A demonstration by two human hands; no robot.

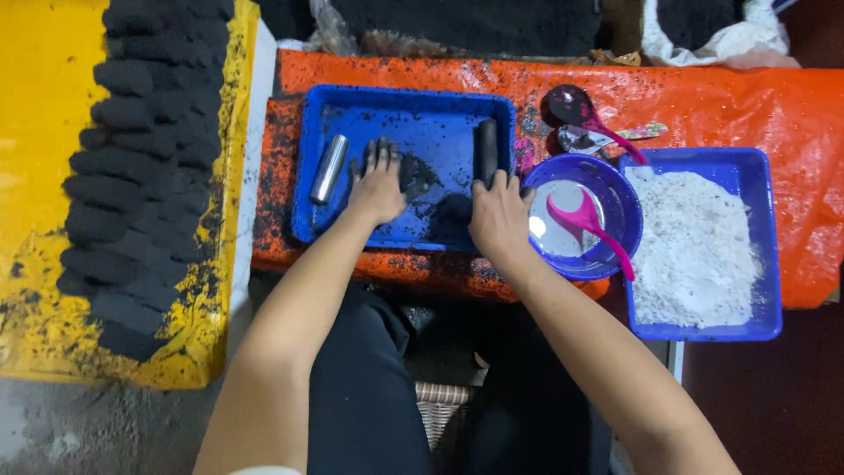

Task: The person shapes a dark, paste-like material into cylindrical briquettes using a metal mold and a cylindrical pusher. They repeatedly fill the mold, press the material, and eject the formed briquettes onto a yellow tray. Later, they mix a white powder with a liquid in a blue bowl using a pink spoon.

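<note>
the left hand (pixel 378 186) lies flat inside the blue tray (pixel 352 110), palm down, with the fingers spread open and pressed on a dark lump of black paste (pixel 413 176). the fingertips are covered with the black material. it does not close around anything; it only rests on the lump. just left of this hand, a shiny metal tube (pixel 330 168) lies in the tray, tilted a little, not touching the hand.

the right hand (pixel 499 215) is at the right part of the same tray. its fingers reach up to the lower end of a black cylinder (pixel 486 149), which stands along the right wall of the tray. the fingers are bent a little and touch the cylinder's end, but i cannot tell if they really grip it. between the two hands there is a smear of black paste on the tray floor.

the tray sits on an orange plastic sheet (pixel 721 105), which is dirty with black crumbs. right beside the right hand is a round purple bowl (pixel 615 189) with a pink spoon (pixel 589 224) inside it. behind the bowl lies a dark purple ladle (pixel 573 105). further right, a second blue tray (pixel 756 167) holds white powder (pixel 694 246).

on the far left, a yellow board (pixel 44 132) carries many black briquettes (pixel 141 167) in rows, well apart from the hands.
</note>
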